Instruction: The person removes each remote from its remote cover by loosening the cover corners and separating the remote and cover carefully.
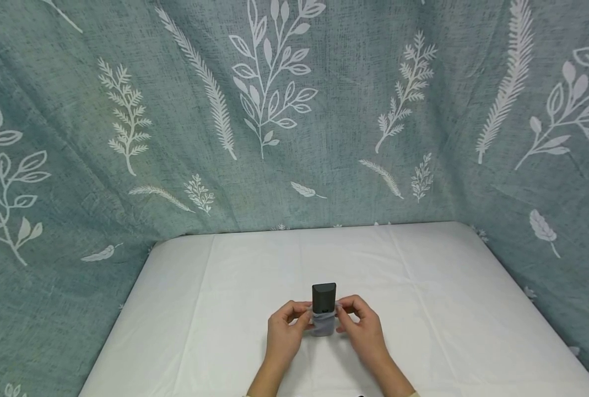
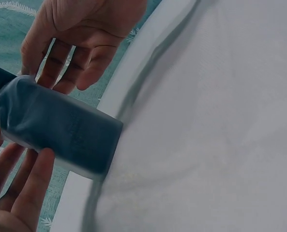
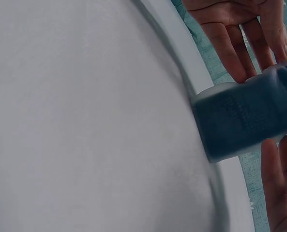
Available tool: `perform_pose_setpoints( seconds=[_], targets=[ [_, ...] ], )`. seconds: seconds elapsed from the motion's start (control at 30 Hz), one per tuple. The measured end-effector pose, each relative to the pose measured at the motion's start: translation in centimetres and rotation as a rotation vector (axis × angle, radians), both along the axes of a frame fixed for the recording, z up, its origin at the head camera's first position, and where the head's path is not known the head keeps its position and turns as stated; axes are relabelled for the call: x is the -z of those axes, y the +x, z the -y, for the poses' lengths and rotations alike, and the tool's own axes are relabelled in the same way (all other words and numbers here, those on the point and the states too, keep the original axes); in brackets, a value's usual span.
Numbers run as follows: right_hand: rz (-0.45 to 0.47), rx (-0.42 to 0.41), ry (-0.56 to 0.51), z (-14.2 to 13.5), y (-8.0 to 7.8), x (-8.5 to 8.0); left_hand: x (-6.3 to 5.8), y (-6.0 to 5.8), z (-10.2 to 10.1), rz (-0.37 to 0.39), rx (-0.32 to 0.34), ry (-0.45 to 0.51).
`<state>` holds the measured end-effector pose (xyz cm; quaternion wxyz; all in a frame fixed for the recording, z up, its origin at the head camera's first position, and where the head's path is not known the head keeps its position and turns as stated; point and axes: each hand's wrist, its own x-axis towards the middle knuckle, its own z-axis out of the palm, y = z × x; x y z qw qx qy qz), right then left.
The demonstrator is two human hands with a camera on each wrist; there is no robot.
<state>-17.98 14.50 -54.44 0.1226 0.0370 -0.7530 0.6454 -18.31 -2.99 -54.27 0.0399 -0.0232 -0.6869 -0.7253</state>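
A black, flat, block-shaped device (image 1: 324, 296) stands upright over the white table, its upper part bare. A translucent plastic sleeve (image 1: 323, 326) covers its lower part. My left hand (image 1: 285, 330) pinches the sleeve's upper edge on the left between thumb and forefinger. On the other side, my right hand (image 1: 366, 331) pinches the same edge. In the left wrist view the dark body shows through the cloudy sleeve (image 2: 61, 126), which is creased near its mouth. Faint print shows through the sleeve (image 3: 249, 118) in the right wrist view.
A white cloth covers the table (image 1: 244, 275) and has faint fold lines. Behind it and along both sides hangs a green-blue curtain (image 1: 344, 110) with a white leaf pattern.
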Motion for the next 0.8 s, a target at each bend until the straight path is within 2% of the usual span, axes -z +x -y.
perform_pose_setpoints(
  seconds=[0.33, 0.63, 0.8],
  targets=[
    [0.011, 0.038, 0.049, 0.3, 0.1, 0.6, 0.4, 0.1, 0.1, 0.027, 0.014, -0.023],
    [-0.010, 0.074, 0.090, 0.8, 0.7, -1.0, 0.6, -0.1, 0.1, 0.033, 0.029, -0.038],
    [-0.004, 0.068, 0.106, 0.8, 0.7, -1.1, 0.9, -0.2, 0.3, 0.049, 0.034, -0.050]
  ],
)
